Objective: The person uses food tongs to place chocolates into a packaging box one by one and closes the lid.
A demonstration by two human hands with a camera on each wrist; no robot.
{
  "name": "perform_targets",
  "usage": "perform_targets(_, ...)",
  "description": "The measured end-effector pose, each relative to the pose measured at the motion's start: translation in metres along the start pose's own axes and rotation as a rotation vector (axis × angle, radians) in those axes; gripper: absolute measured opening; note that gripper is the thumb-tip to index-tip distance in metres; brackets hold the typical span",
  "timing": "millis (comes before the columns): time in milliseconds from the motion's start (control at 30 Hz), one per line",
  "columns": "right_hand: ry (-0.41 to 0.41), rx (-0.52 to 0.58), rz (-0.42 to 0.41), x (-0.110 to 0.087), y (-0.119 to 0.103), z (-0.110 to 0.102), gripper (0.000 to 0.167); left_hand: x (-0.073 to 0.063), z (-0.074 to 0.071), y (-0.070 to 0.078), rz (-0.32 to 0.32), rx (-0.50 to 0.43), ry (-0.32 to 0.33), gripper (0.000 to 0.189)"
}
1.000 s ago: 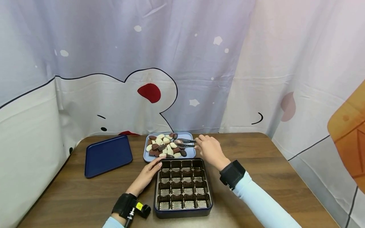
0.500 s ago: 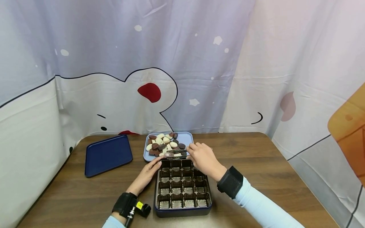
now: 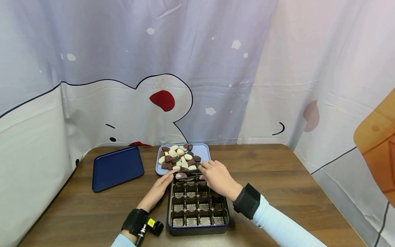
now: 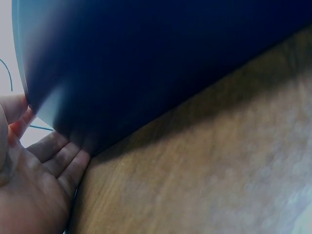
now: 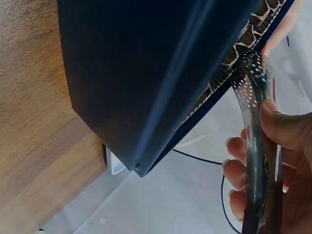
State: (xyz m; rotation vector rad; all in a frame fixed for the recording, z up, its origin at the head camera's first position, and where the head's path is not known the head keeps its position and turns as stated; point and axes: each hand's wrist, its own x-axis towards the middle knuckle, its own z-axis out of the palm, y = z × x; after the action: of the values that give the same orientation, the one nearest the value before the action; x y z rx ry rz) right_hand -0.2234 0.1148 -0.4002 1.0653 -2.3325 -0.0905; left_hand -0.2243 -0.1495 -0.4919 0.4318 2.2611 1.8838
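My right hand (image 3: pixel 218 178) grips a pair of perforated metal tongs (image 3: pixel 193 176). Between the tongs' tips is a brown oval chocolate (image 3: pixel 181 175), over the back-left compartment of a dark blue box (image 3: pixel 199 231). The box holds a brown plastic insert (image 3: pixel 197 207) divided into several small compartments. In the right wrist view, thumb and fingers press the tongs (image 5: pixel 256 141) together, and their tips overlap the box's rim. My left hand (image 3: pixel 155 193) rests against the box's back-left corner. In the left wrist view its extended fingers (image 4: pixel 61 156) touch the box wall (image 4: pixel 141 58).
Behind the box stands a light blue tray (image 3: pixel 203 151) heaped with white, brown and dark chocolates (image 3: pixel 180 152). A flat navy tray (image 3: pixel 117 168) lies at the left on the wooden table (image 3: pixel 268 171). A printed curtain (image 3: pixel 222 85) hangs behind the table.
My right hand has brought the tongs with the chocolate from the light blue tray toward me and leftward, over the box's back row. My left hand stays at the box's corner.
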Motion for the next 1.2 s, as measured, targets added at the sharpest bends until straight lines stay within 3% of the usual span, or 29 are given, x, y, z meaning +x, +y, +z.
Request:
perform_targets(233,-0.030,-0.015,-0.006,0.001,0.000,-0.001,0.027,0.000,0.000,-0.002,-0.012,-0.002,0.008,0.048)
perform_targets(567,-0.051,0.053,0.036,0.001,0.005,-0.007,0.029,-0.001,0.000,-0.001,-0.018,0.006,0.007,0.049)
perform_targets(900,-0.079,0.074,0.175,0.025,0.022,-0.002,0.023,0.000,0.000,-0.001,-0.008,0.004,0.008,0.048)
perform_targets(1200,-0.213,-0.028,0.296,0.050,0.041,0.018,0.018,0.000,-0.002,0.000,-0.009,0.003,-0.001,0.048)
